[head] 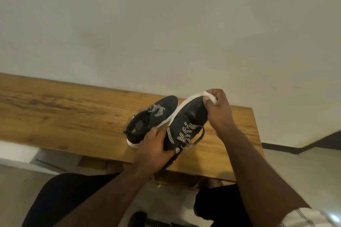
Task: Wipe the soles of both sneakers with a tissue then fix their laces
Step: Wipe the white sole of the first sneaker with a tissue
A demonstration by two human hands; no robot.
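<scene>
Two dark navy sneakers with white soles and black-and-white patterned laces are at the wooden table (64,112). One sneaker (147,116) lies on the tabletop. The other sneaker (190,121) is lifted and tilted, toe pointing away. My left hand (156,149) grips its heel end, fingers curled round it. My right hand (215,108) pinches a white tissue (212,96) against the white sole edge at the toe. Loose laces (186,134) hang from the held sneaker.
The table stands against a pale wall (166,24), and its right end lies just beyond my right hand. My dark-clothed knees (60,199) are below the table's near edge. A dark object (140,219) lies on the floor between them.
</scene>
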